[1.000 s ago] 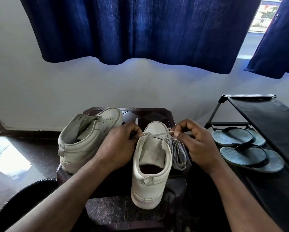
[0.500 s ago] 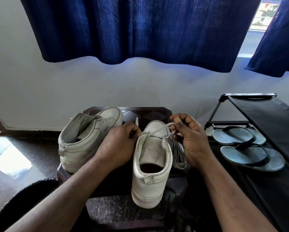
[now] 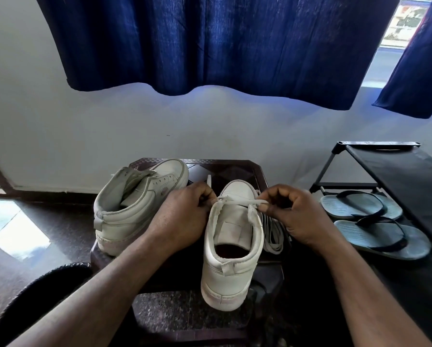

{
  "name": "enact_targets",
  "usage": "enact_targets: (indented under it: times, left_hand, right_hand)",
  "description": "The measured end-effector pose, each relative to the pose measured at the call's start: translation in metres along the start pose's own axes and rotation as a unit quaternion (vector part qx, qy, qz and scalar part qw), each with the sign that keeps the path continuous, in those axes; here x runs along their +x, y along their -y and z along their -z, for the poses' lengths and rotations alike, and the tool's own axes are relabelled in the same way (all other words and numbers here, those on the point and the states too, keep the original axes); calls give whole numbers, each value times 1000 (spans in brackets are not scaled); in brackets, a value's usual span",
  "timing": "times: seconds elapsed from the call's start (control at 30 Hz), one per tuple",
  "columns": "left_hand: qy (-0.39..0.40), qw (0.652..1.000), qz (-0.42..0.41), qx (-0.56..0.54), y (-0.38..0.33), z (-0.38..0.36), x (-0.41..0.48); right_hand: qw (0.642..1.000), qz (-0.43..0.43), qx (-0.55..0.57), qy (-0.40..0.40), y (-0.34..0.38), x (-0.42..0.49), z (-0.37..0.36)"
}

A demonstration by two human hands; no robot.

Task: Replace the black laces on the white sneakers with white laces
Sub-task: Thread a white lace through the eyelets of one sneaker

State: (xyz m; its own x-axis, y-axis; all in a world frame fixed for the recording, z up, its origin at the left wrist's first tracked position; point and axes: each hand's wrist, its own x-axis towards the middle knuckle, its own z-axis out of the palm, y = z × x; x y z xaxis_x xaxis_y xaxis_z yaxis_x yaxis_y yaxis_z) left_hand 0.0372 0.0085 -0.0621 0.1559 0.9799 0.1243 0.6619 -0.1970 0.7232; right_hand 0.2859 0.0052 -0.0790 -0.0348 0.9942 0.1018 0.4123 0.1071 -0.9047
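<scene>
A white lace point(image 3: 242, 202) stretches across the tongue of the near sneaker point(image 3: 231, 249) on a small dark table point(image 3: 235, 169), one end pinched in the curled fingers of the left hand point(image 3: 182, 216), the other in the right hand point(image 3: 295, 216). Soft and limp, it is likely best gripped close to its ends.

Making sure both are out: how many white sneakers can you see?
2. One sneaker stands between the left hand and right hand, heel toward camera; the other sneaker sits tilted at its left. None seems hidden.
</scene>
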Motion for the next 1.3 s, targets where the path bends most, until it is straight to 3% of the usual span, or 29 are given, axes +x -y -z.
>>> enact_targets:
  times: [0.2,0.33,0.5,0.77,0.87,0.97,1.3]
  left_hand:
    - [4,1000,3,4,-1,1,1]
    - [2,1000,0,4,0,0,1]
    - [0,1000,-4,5,1,0,0]
    - [-1,1000,-7,2,1,-2,1]
    - [-1,1000,-8,1,2,-1,1]
    - [1,1000,-9,2,1,-1,1]
    - [-1,1000,-9,8,2,0,0]
  right_hand:
    - [999,-23,17,32,-2,-1,8]
    - [1000,-8,24,7,-3,1,5]
    - [986,-28,163,-29,4,3,-6]
    - [953,-80,277,-96,10,4,-19]
    - [943,-107,306,-80,8,3,-14]
    - [955,-124,267,-50,5,3,-7]
    - [962,-99,253,18,2,2,-2]
